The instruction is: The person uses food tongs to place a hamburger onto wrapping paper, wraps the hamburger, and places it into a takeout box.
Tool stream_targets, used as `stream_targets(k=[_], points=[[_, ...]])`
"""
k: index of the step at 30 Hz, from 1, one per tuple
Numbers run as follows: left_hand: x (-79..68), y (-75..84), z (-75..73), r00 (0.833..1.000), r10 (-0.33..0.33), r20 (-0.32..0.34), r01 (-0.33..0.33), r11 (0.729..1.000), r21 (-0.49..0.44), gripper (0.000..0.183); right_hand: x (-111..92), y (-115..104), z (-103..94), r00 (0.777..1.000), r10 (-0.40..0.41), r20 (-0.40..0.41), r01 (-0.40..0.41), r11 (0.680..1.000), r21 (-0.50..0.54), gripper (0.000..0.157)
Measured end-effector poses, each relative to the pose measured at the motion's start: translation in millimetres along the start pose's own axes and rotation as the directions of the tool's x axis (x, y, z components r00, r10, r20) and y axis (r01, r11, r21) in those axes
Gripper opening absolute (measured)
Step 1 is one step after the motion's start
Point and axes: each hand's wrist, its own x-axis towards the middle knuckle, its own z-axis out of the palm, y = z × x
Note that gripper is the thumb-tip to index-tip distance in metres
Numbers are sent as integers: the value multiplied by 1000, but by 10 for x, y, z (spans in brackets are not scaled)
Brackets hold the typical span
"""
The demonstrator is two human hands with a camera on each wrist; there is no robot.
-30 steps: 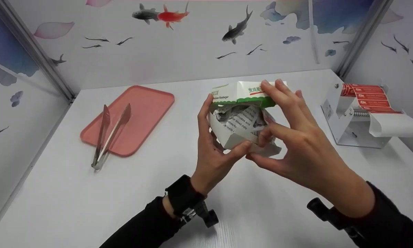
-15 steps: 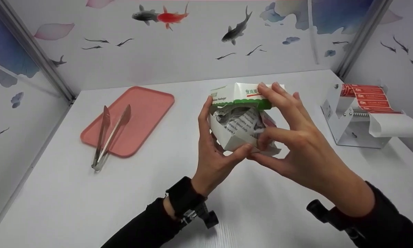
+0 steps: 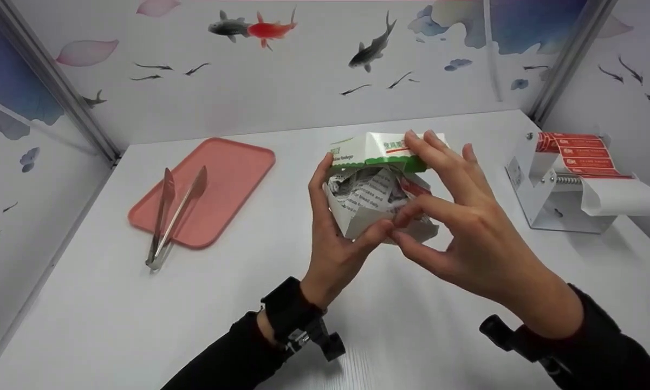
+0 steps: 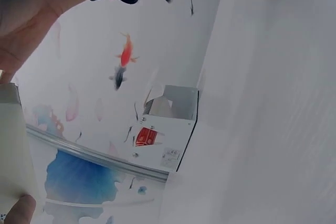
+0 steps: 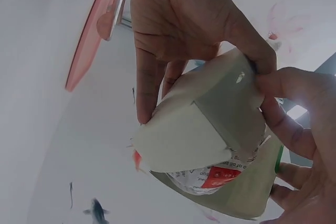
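A white card burger box (image 3: 351,225) with a green-edged printed lid (image 3: 349,153) is held up above the table, its lid partly raised. Inside sits a bundle in printed paper (image 3: 371,192), with a red patch showing on its right. My left hand (image 3: 330,238) grips the box from the left, fingers along its side and thumb at the lower front edge. With thumb and index finger, my right hand (image 3: 468,222) pinches the front edge near the left thumb; its other fingers rest on the lid. The right wrist view shows the box's underside (image 5: 178,140) between both hands.
On the left of the white table (image 3: 238,319) lies a pink tray (image 3: 233,179), with metal tongs (image 3: 160,238) resting across its near edge. A label dispenser (image 3: 563,203) with a red-printed roll stands at the right. Patterned panels (image 3: 303,97) enclose the back and sides.
My right thumb and index finger have shifted left along the box front, close to the left thumb. The box has moved slightly left and down, and more red of the wrapper shows.
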Motion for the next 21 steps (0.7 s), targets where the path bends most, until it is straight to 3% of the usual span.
stream_targets(k=[4, 10, 15, 21], points=[[15, 14, -16, 998, -57, -18, 57, 998, -36, 108, 10, 12, 7, 998, -23, -55, 24, 999, 23, 14], [2, 18, -34, 993, -114, -22, 114, 994, 0, 108, 83, 89, 19, 983, 4, -186, 20, 992, 127, 26], [-4, 23, -32, 989, -147, -19, 147, 989, 9, 111, 110, 179, 10, 987, 14, -158, 17, 981, 196, 32], [-9, 17, -32, 989, -147, -32, 148, 989, 8, 108, 118, 225, 9, 990, -24, -139, 52, 979, 197, 40]])
